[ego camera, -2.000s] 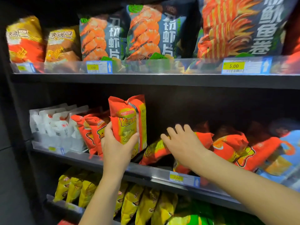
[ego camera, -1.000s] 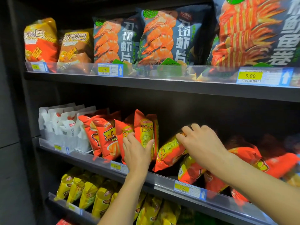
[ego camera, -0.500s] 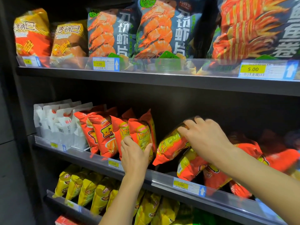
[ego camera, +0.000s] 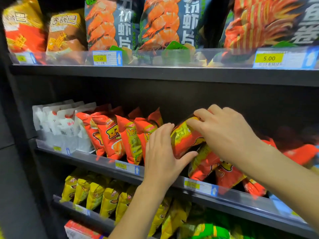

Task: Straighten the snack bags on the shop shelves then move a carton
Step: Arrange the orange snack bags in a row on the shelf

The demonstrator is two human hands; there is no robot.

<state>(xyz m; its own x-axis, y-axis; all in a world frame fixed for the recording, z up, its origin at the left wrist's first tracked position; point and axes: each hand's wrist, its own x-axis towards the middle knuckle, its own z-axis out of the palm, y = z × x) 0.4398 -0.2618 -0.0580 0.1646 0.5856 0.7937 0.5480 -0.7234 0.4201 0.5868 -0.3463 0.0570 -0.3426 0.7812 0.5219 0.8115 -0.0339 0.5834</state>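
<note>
On the middle shelf point(ego camera: 103, 160), both hands hold one orange and yellow snack bag point(ego camera: 183, 138), which tilts to the right. My left hand point(ego camera: 161, 152) lies against its left face with the thumb under its lower edge. My right hand point(ego camera: 224, 133) grips its top edge from above with curled fingers. To the left, a row of matching orange bags point(ego camera: 119, 135) stands upright. More orange bags point(ego camera: 224, 171) lie tumbled under and to the right of my right forearm.
White bags point(ego camera: 60, 125) stand at the left end of the middle shelf. Large prawn cracker bags point(ego camera: 110, 23) fill the top shelf. Yellow bags point(ego camera: 96, 192) line the lower shelf, with a red and white pack point(ego camera: 77, 230) below them. Clear rails with price tags point(ego camera: 126, 167) front each shelf.
My left hand has let go of the upright bags and moved right onto the tilted bag. My right hand has lifted that bag's top end higher.
</note>
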